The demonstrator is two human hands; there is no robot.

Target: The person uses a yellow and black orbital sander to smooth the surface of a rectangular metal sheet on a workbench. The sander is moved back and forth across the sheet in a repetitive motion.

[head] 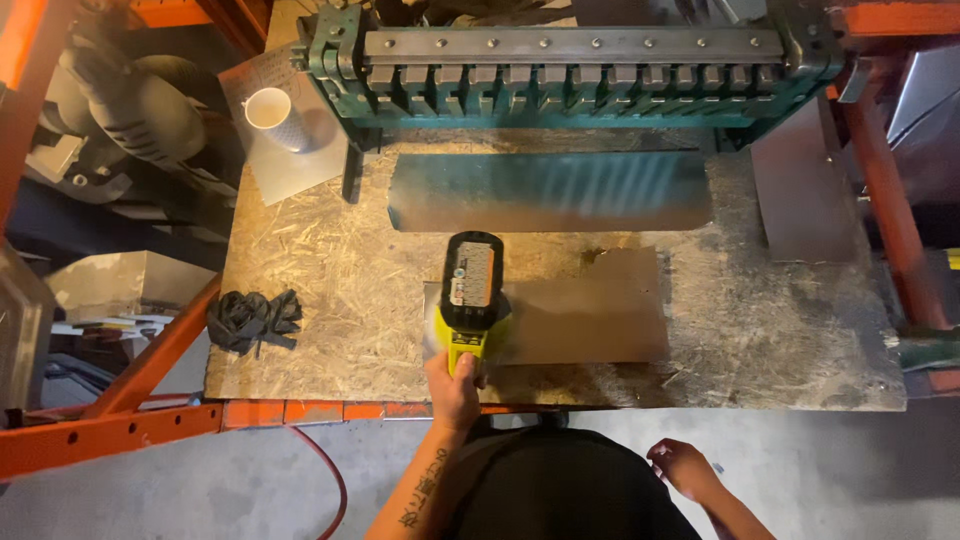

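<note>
You stand at a chipboard workbench on an orange steel frame, with a green sheet-metal brake along its far edge. Your left hand is wrapped tight around the handle of a yellow cordless power tool, which stands on the near-left corner of a brown metal sheet. Your right hand hangs loose and half-curled off the bench at 5 o'clock, holding nothing. The sheet's near edge runs just inside the bench edge. A shinier metal sheet lies at 12 o'clock from the tool. Black gloves lie at 9 o'clock, a white cup at 11 o'clock.
</note>
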